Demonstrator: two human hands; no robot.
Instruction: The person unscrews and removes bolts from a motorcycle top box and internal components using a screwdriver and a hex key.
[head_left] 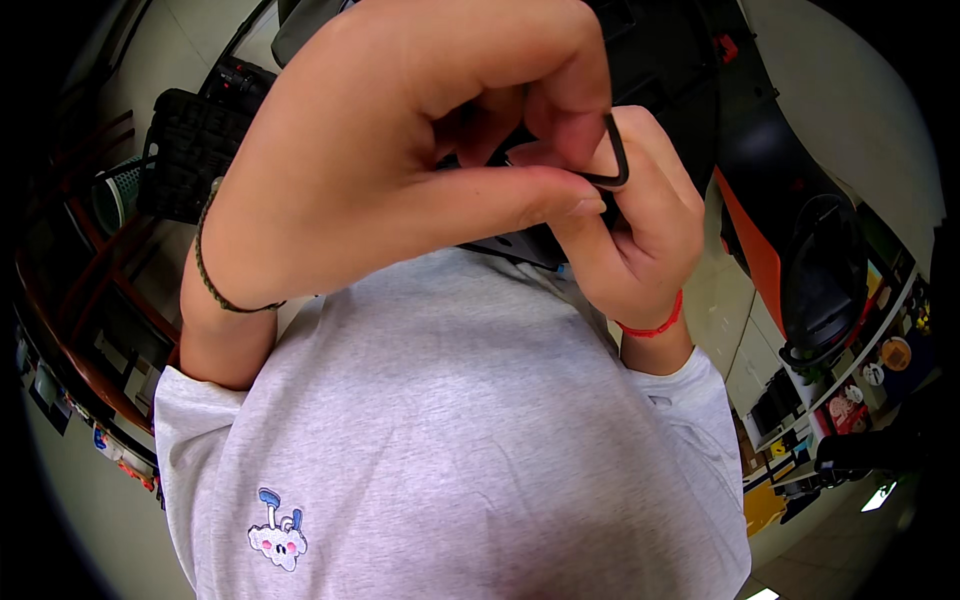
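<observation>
My left hand [370, 150], with a dark braided cord at the wrist, is raised close in front of me and covers much of the upper middle. Its thumb and curled forefinger pinch a thin black L-bent rod that looks like a hex key [623, 170]. Only the bent corner and parts of both legs show. Just behind it on the right is my right hand [655, 205], wearing a red string bracelet, its fingers curled in and closed. The left fingers hide its fingertips, so whatever it grips does not show.
Beyond my hands stands large black equipment [665, 85]. A black moulded case [190, 150] lies at the upper left, near a green basket [120, 195] and brown wooden frames [75, 270]. An orange-edged black object [755, 245] and cluttered shelves [850, 400] stand on the right.
</observation>
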